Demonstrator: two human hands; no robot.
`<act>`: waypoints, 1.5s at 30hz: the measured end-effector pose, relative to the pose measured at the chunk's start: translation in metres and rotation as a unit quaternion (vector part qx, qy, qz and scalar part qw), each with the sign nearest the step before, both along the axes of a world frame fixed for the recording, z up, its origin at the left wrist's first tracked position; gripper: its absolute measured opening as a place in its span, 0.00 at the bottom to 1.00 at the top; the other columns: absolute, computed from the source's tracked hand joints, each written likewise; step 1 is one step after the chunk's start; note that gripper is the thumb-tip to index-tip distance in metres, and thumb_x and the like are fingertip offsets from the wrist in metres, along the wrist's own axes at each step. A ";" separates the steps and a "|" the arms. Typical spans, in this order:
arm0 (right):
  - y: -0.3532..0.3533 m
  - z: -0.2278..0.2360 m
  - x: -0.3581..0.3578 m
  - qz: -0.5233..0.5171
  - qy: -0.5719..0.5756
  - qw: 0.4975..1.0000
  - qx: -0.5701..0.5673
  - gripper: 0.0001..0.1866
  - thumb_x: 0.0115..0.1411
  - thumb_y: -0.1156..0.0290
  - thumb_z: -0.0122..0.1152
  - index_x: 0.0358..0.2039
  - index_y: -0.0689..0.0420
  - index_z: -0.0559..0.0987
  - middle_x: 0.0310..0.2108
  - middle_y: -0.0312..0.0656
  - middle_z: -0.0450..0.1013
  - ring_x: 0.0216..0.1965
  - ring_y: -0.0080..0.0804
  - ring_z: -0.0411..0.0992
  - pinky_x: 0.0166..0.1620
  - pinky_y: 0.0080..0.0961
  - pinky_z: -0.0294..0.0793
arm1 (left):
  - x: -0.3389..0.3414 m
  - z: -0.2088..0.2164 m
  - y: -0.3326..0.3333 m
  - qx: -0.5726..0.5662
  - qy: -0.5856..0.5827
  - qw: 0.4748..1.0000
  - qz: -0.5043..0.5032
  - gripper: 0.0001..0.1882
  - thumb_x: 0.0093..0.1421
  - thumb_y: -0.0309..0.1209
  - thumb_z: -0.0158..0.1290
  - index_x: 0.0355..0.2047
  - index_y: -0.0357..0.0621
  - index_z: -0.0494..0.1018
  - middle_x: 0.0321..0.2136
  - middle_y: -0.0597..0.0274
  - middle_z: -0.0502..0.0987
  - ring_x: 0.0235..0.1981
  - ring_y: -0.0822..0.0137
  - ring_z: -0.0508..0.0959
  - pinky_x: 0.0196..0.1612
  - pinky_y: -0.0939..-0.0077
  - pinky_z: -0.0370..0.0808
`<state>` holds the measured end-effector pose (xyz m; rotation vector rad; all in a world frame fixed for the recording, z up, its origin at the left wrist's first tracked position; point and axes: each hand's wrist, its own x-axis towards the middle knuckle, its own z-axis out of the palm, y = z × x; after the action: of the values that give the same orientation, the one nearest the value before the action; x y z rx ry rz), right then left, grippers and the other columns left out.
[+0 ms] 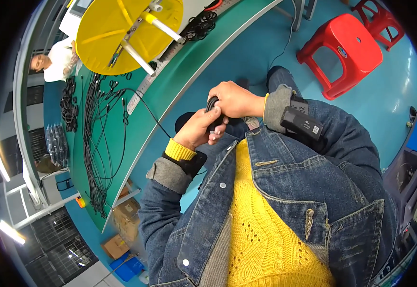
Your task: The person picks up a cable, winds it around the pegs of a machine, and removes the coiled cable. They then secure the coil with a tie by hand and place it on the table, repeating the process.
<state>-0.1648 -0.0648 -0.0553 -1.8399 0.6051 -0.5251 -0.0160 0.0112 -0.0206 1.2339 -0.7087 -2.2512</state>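
Note:
A small coil of black cable (pixel 212 103) is held between my two hands, in front of the table's edge. My left hand (pixel 200 127) is closed around its lower part, with a plug end near the fingers. Against the coil's upper side my right hand (pixel 237 99) is also closed, its fingers curled over the cable. A length of black cable (pixel 153 115) runs from the table toward my left wrist. Long loose black cables (pixel 91 143) lie spread on the green table (pixel 170 79).
A yellow round disc with white rods (pixel 100 36) stands on the table, near a metal ruler (pixel 141 91) and a pile of coiled cables (pixel 200 25). Bundled cables (pixel 68 107) lie farther left. A person (pixel 57 62) is across the table. Red stools (pixel 349 45) stand right.

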 end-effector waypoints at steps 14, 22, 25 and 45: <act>0.001 -0.033 -0.005 -0.057 0.047 0.984 -0.163 0.04 0.43 0.73 0.53 0.19 0.60 0.72 0.18 0.50 0.72 0.24 0.51 0.72 0.26 0.39 0.69 | -0.015 -0.024 0.002 -0.072 -0.161 0.983 -0.049 0.12 0.56 0.37 0.51 0.27 0.40 0.67 0.14 0.70 0.65 0.12 0.78 0.64 0.13 0.84 0.60; 0.003 -0.013 -0.001 0.023 0.058 0.974 -0.219 0.10 0.45 0.70 0.54 0.28 0.61 0.71 0.22 0.53 0.71 0.25 0.52 0.71 0.28 0.42 0.69 | -0.014 -0.028 0.003 -0.098 -0.217 0.971 0.005 0.09 0.58 0.32 0.48 0.23 0.43 0.64 0.13 0.71 0.60 0.13 0.79 0.59 0.14 0.86 0.54; -0.009 0.004 0.002 0.070 0.071 0.975 -0.197 0.11 0.46 0.70 0.54 0.30 0.61 0.71 0.26 0.53 0.72 0.29 0.50 0.72 0.30 0.42 0.70 | -0.006 -0.029 0.013 -0.053 -0.128 0.986 0.093 0.10 0.59 0.33 0.47 0.24 0.43 0.63 0.15 0.71 0.60 0.14 0.79 0.58 0.14 0.86 0.54; -0.149 0.027 0.033 -0.215 -0.068 0.969 -0.100 0.07 0.50 0.70 0.56 0.26 0.59 0.79 0.21 0.39 0.70 0.15 0.29 0.63 0.20 0.23 0.63 | -0.007 -0.007 0.002 -0.133 -0.052 0.956 0.258 0.10 0.60 0.36 0.47 0.29 0.44 0.62 0.17 0.70 0.58 0.15 0.80 0.56 0.15 0.87 0.54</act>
<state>-0.1321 -0.2135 -0.0287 -1.8446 0.8890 -1.0241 -0.0231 0.0130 -0.0280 1.2359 -0.6149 -1.6215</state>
